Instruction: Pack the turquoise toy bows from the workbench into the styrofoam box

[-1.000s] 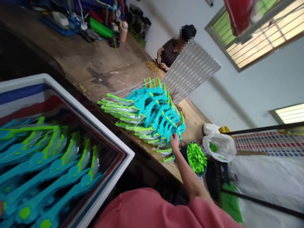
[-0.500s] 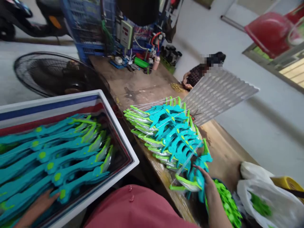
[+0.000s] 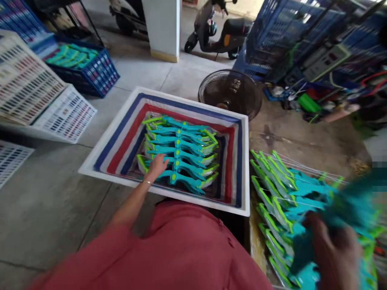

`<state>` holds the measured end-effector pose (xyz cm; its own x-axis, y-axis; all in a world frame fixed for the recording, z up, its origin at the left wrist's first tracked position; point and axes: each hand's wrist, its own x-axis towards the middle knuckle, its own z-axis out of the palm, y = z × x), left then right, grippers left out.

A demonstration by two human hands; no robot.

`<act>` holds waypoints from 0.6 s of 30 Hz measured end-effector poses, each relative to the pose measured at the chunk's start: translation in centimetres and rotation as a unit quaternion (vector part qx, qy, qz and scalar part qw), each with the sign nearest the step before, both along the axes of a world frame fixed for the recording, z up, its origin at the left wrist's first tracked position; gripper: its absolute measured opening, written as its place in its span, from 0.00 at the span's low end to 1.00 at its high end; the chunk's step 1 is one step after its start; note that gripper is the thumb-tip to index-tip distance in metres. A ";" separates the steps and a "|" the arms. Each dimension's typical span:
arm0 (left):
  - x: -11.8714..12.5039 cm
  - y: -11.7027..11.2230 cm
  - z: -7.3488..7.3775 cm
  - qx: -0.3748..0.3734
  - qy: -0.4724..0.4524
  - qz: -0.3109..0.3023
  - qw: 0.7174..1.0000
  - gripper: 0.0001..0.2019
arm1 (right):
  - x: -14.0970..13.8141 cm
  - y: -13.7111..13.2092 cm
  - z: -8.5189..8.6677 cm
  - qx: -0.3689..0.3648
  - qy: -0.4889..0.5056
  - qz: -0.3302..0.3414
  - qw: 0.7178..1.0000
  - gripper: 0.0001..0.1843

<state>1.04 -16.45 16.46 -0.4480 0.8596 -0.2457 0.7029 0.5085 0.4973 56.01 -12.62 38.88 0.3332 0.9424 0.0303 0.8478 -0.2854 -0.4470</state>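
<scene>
My left hand [image 3: 157,166] reaches into the white-rimmed box [image 3: 109,121], its fingers stretched out and touching the nearer bows. In that box lies a row of teal toy bows [image 3: 178,152] with bright green tips and thin strings. Over the table at right, my right hand [image 3: 335,245] is closed around a teal toy bow [image 3: 352,203]; both are smeared by motion. Under and beside it, a row of similar toy bows [image 3: 278,189] is lined up on the table [image 3: 256,251], partly hidden by my right hand.
A black fan [image 3: 231,94] stands behind the box. White and blue crates stand at left, one blue crate [image 3: 90,74] holding more teal and green pieces. Tools and a meter [image 3: 326,60] sit at the table's far end. A scooter [image 3: 216,34] is parked behind.
My view has swung left towards the box. My right hand has lifted a toy bow from the near end of the table's row. My left hand stays among the bows in the box.
</scene>
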 end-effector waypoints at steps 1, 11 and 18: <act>-0.7 -1.0 0.8 0.041 0.015 0.032 0.999 0.18 | -4.8 2.4 -0.9 0.011 -0.042 0.077 0.996 0.24; -1.8 -5.3 4.4 0.129 0.038 -0.111 0.985 0.12 | -35.2 3.9 -22.5 -0.212 -0.241 0.554 0.769 0.13; 0.8 -0.2 -3.9 -0.189 -0.074 -0.248 0.947 0.29 | -35.2 1.1 -28.0 -0.278 -0.202 0.567 0.748 0.20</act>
<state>1.85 -16.67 12.57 0.0504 0.7933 -0.6068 0.8393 0.2957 0.4563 20.85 -11.48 10.86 -0.6212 0.5159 -0.5899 0.7193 0.6741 -0.1679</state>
